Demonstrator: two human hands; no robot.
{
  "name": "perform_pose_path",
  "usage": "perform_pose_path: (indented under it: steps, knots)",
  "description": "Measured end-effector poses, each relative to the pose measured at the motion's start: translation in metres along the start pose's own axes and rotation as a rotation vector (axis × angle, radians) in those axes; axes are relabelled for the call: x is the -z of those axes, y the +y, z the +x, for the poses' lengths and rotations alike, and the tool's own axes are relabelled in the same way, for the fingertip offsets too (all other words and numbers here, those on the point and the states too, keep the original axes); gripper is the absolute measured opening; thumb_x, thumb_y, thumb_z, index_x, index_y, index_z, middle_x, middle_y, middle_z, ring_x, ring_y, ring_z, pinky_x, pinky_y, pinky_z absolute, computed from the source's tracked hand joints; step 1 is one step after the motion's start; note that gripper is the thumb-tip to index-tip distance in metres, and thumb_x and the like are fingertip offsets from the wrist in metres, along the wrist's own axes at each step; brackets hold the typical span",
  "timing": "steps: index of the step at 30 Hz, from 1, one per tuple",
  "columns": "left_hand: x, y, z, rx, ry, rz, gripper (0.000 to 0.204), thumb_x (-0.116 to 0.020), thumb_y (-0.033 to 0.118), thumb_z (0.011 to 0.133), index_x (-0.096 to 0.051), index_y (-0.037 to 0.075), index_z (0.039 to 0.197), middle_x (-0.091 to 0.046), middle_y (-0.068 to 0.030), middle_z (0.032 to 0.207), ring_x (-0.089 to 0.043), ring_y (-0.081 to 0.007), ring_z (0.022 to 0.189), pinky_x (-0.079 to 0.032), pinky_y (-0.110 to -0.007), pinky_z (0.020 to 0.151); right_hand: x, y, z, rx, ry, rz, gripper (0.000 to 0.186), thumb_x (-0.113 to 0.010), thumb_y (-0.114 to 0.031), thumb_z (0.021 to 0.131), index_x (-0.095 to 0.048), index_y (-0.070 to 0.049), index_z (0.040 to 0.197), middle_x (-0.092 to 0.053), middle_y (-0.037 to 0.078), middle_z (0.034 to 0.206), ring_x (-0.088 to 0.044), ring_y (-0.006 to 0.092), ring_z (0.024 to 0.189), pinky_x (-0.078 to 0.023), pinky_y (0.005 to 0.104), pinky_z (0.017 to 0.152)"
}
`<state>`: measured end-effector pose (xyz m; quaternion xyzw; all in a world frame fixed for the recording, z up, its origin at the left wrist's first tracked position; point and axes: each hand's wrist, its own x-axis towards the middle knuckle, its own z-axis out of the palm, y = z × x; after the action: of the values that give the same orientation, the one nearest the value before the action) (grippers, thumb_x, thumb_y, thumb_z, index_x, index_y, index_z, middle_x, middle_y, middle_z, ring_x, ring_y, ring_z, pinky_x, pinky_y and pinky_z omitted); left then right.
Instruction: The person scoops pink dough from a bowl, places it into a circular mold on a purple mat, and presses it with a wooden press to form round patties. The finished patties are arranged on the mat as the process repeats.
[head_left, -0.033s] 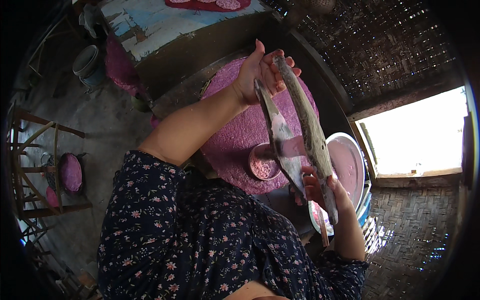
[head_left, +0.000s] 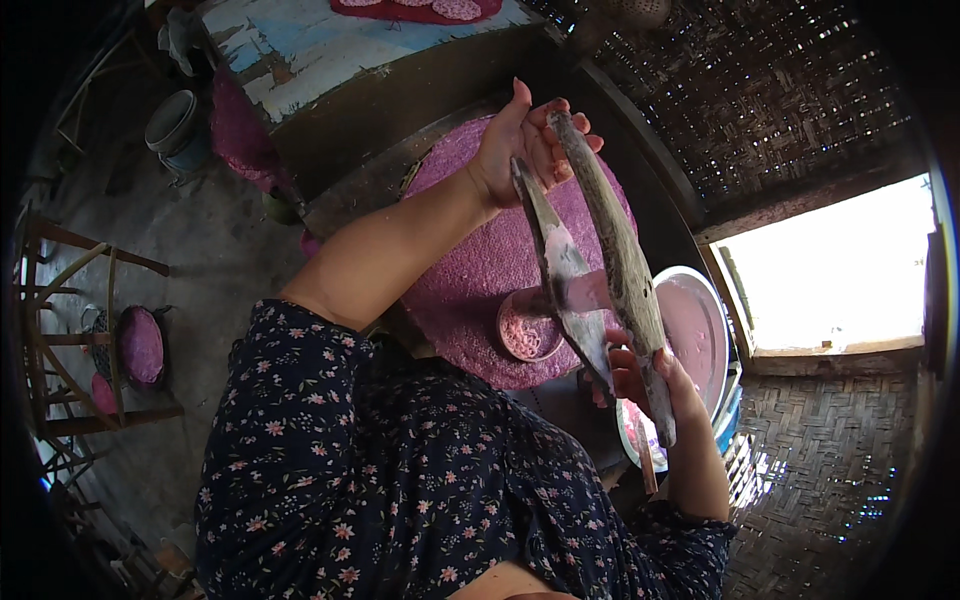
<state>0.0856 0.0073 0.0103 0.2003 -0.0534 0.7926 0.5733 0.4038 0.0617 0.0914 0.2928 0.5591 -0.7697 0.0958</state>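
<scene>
I hold up a long fish (head_left: 622, 250) that is split lengthwise into two strips, one showing grey skin, the other pale pink flesh (head_left: 562, 270). My left hand (head_left: 515, 150) grips its upper end, with the fingers wrapped round both strips. My right hand (head_left: 635, 375) holds the lower end from beneath. The fish hangs over a round purple woven mat (head_left: 470, 270). A small bowl of pink bits (head_left: 525, 338) sits on the mat just below the fish. A white basin of pink liquid (head_left: 705, 330) stands beside my right hand.
A wooden frame (head_left: 75, 330) stands at the left, with a pink-filled dish (head_left: 140, 345) by it. A grey bucket (head_left: 170, 120) sits on the floor at the upper left. Woven bamboo walls and a bright opening (head_left: 840, 270) close the right side.
</scene>
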Motion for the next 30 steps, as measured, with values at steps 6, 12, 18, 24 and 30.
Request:
perform_pose_path:
  steps: [6,12,18,24,30]
  knots:
    - [0.007,-0.02,0.026,0.013,0.025,-0.055,0.052,-0.038,0.062,0.086,-0.06,0.015,0.085,-0.061,-0.0064,0.088,-0.061,-0.0301,0.095,-0.053,-0.032,0.058,0.004,-0.013,-0.008,0.093,0.098,-0.15,0.068,-0.055,-0.05,0.082,-0.042,0.003,0.123,-0.058,0.016,0.099,-0.06,0.0209,0.077,-0.049,0.0313,0.063]
    - [0.006,-0.046,0.011,0.042,0.17,-0.009,0.056,-0.036,0.063,0.087,-0.057,0.012,0.081,-0.06,-0.0068,0.081,-0.063,-0.0301,0.089,-0.053,-0.035,0.061,0.008,-0.001,-0.034,-0.024,0.148,-0.091,0.074,-0.06,-0.049,0.079,-0.04,0.005,0.125,-0.059,0.017,0.097,-0.061,0.0221,0.079,-0.052,0.0311,0.062]
    - [-0.006,-0.023,-0.017,0.05,0.244,0.119,0.048,-0.035,0.06,0.09,-0.054,0.017,0.078,-0.056,-0.0026,0.081,-0.059,-0.0252,0.087,-0.051,-0.039,0.073,-0.012,0.011,-0.018,-0.018,0.076,-0.022,0.082,-0.064,-0.046,0.077,-0.032,0.005,0.132,-0.056,0.015,0.099,-0.059,0.0198,0.082,-0.052,0.0292,0.06]
    - [0.0,-0.009,-0.007,0.028,0.198,0.137,0.047,-0.035,0.061,0.089,-0.054,0.02,0.076,-0.054,0.0,0.076,-0.058,-0.0235,0.085,-0.051,-0.04,0.067,-0.018,0.002,-0.005,0.042,0.156,-0.189,0.082,-0.067,-0.047,0.074,-0.036,0.006,0.129,-0.057,0.014,0.092,-0.058,0.0175,0.073,-0.05,0.0273,0.057]
    - [-0.013,-0.024,-0.011,0.073,0.181,0.046,0.063,-0.028,0.066,0.088,-0.055,0.009,0.086,-0.06,-0.0112,0.081,-0.061,-0.0315,0.089,-0.047,-0.043,0.083,-0.021,0.01,-0.026,0.059,0.203,-0.095,0.078,-0.063,-0.045,0.078,-0.034,0.007,0.129,-0.059,0.016,0.091,-0.06,0.0198,0.069,-0.051,0.0287,0.058]
